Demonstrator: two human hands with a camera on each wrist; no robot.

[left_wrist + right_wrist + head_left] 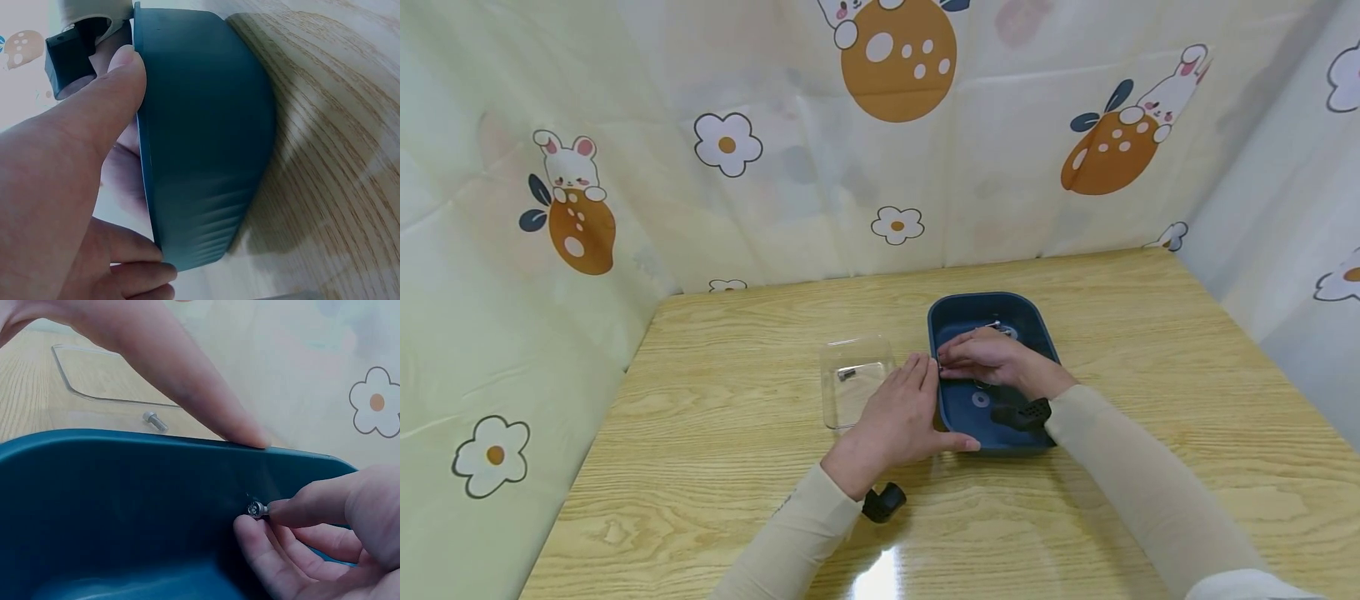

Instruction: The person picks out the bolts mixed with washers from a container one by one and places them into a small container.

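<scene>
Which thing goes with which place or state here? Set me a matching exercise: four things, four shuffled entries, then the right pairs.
Things
1. Left hand
2. Right hand
3. Clear rectangular plastic tray
4. Pale curtain printed with flowers and rabbits

Places or states
A. Pinches a small silver screw
B. Hangs behind the wood-grain table
C. Touches the rim of the dark blue plastic bin
D. Has a second screw lying in it

Pairs: 1-C; 2-A; 3-D; 4-B

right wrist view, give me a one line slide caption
Right hand pinches a small metal screw inside a blue bin; another screw lies in a clear tray beyond.
</scene>
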